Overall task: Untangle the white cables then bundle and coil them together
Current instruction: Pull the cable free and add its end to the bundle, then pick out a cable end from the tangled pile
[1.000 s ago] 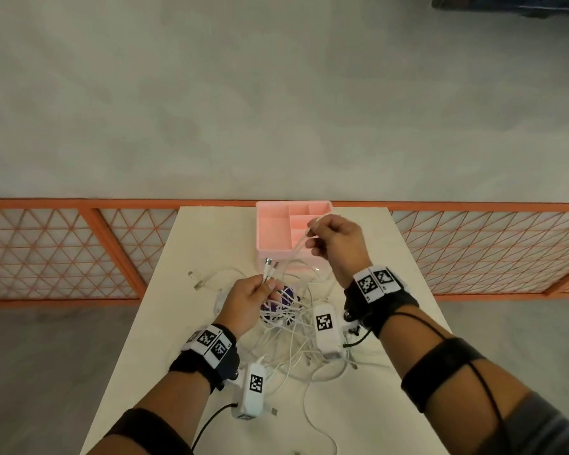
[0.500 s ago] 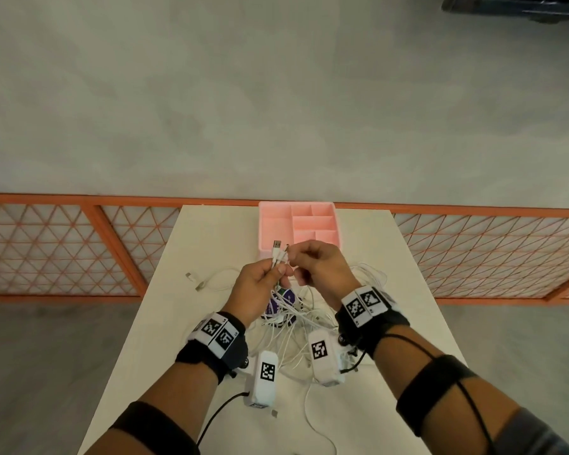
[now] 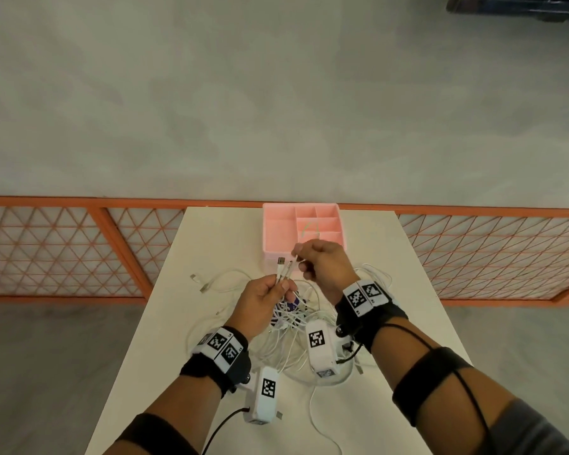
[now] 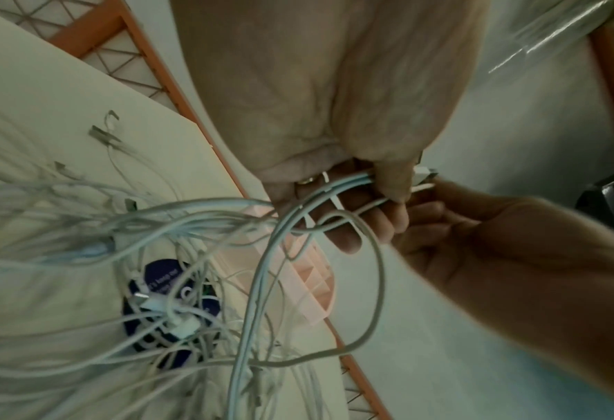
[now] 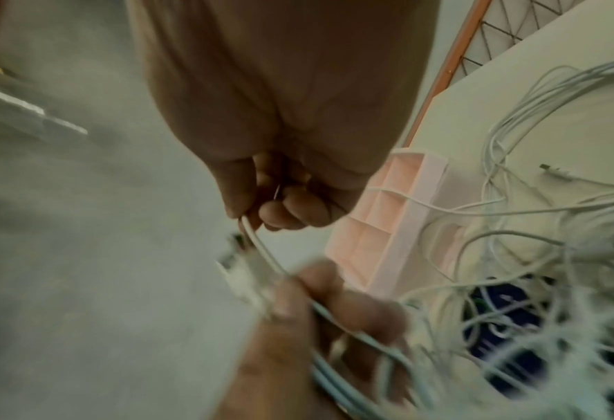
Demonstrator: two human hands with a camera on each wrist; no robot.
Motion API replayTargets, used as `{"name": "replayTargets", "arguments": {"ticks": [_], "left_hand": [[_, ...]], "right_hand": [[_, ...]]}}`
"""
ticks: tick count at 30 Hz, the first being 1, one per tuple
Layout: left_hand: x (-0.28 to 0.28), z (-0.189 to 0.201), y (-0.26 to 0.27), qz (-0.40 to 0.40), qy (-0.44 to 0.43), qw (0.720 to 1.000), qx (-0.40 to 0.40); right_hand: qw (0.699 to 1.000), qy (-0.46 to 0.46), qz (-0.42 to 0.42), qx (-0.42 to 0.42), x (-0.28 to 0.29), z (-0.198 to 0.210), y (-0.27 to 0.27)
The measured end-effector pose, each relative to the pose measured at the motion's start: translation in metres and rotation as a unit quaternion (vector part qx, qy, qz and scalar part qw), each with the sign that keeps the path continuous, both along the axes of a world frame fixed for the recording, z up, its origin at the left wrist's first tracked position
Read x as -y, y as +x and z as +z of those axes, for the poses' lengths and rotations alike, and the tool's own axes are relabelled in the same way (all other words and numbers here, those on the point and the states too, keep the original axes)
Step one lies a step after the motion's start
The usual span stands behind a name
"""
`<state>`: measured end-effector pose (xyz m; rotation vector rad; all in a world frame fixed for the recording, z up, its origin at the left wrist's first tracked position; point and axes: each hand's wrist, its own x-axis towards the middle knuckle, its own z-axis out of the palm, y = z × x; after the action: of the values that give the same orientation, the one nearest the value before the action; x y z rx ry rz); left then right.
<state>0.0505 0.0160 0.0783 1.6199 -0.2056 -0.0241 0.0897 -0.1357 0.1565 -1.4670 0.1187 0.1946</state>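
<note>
A tangle of white cables (image 3: 286,336) lies on the white table (image 3: 217,244) between my forearms. My left hand (image 3: 266,298) grips several cable ends, whose plugs (image 3: 281,262) stick up above its fingers; the left wrist view shows the cables (image 4: 320,196) running through the curled fingers. My right hand (image 3: 319,261) is just right of it and pinches one more white cable end (image 5: 259,241) beside those plugs. Both hands hover above the pile, in front of the pink tray (image 3: 276,231).
The pink divided tray stands at the table's far edge with a cable loop (image 3: 309,224) in it. A dark purple round item (image 4: 165,280) lies under the tangle. Loose plugs (image 3: 199,282) lie at the left. An orange lattice railing (image 3: 79,251) runs behind the table.
My right hand came down from the tray toward my left hand with a cable end. My left hand rose slightly, and the plugs are now side by side.
</note>
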Motion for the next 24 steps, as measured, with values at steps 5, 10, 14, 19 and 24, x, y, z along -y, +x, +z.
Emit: {"name": "replayTargets", "arguments": {"ticks": [5, 10, 14, 19, 24], "left_hand": [[-0.010, -0.020, -0.004, -0.013, 0.102, 0.994, -0.036], [-0.021, -0.033, -0.015, 0.014, 0.134, 0.990, -0.038], [-0.021, -0.028, -0.009, 0.004, 0.136, 0.989, -0.064], [-0.035, -0.040, -0.008, 0.040, 0.149, 0.983, -0.097], [-0.024, -0.024, -0.007, 0.085, 0.053, 0.992, -0.076]], "right_hand": [[0.992, 0.072, -0.075, 0.071, 0.016, 0.042, 0.015], [0.982, 0.101, -0.110, 0.120, 0.046, 0.078, 0.031], [0.957, 0.163, -0.198, 0.134, 0.070, 0.081, 0.040], [0.921, 0.206, -0.306, 0.122, 0.096, 0.073, 0.044], [0.965, 0.186, -0.182, 0.020, 0.082, 0.027, 0.019]]}}
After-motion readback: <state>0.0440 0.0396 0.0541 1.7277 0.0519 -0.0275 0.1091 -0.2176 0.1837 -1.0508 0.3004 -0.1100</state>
